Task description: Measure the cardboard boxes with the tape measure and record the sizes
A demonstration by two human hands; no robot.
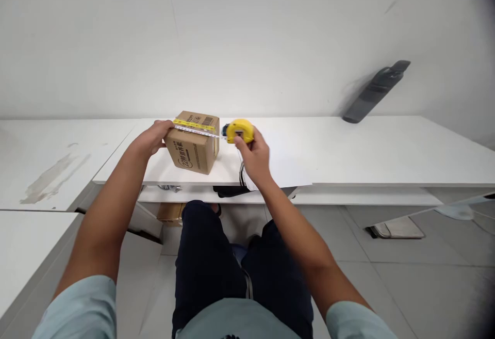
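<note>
A small brown cardboard box (193, 148) with dark printing sits on the white desk, close to its front edge. My left hand (157, 135) is closed at the box's upper left edge, where the end of a measuring blade (195, 131) lies. That blade, white with a yellow band beside it, stretches across the box's top to a yellow tape measure (240, 130). The case is gripped in my right hand (255, 156), just right of the box and raised over the desk. My left fingertips are partly hidden.
Paper sheets (288, 166) lie right of the box and overhang the white desk's (367, 153) front edge. A dark bottle (375, 94) stands near the wall at right. Under the desktop is a shelf (359, 195); a second cardboard box (170, 214) sits below, left of my legs.
</note>
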